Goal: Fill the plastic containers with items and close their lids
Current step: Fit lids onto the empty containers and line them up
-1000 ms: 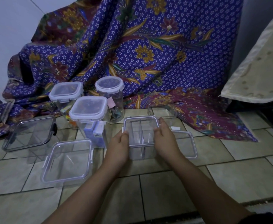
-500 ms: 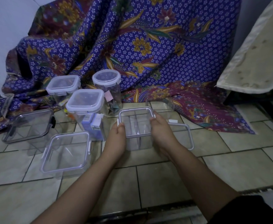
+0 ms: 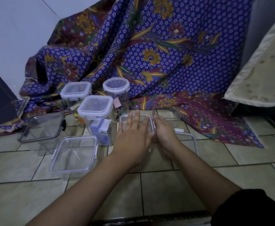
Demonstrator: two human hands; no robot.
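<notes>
A clear square plastic container (image 3: 142,116) with a pale rim stands on the tiled floor in the middle. My left hand (image 3: 132,136) lies flat on its top with the fingers straight and spread. My right hand (image 3: 164,133) grips the container's right side, fingers curled round the edge. A loose clear lid (image 3: 191,141) lies flat on the floor just right of it, partly hidden by my right wrist. Three closed containers with items inside stand behind on the left: a square one (image 3: 75,90), a second square one (image 3: 95,106) and a round one (image 3: 116,85).
A dark-rimmed clear container (image 3: 41,126) and a pale-rimmed clear container (image 3: 75,154) stand at the left front. Another clear tub (image 3: 167,113) sits behind my right hand. A purple patterned cloth (image 3: 149,54) drapes the back; a cream cushion (image 3: 263,70) leans at the right.
My left hand has left the container's left side and now lies flat on its top. My right hand stays on the right side. The camera has tilted a little.
</notes>
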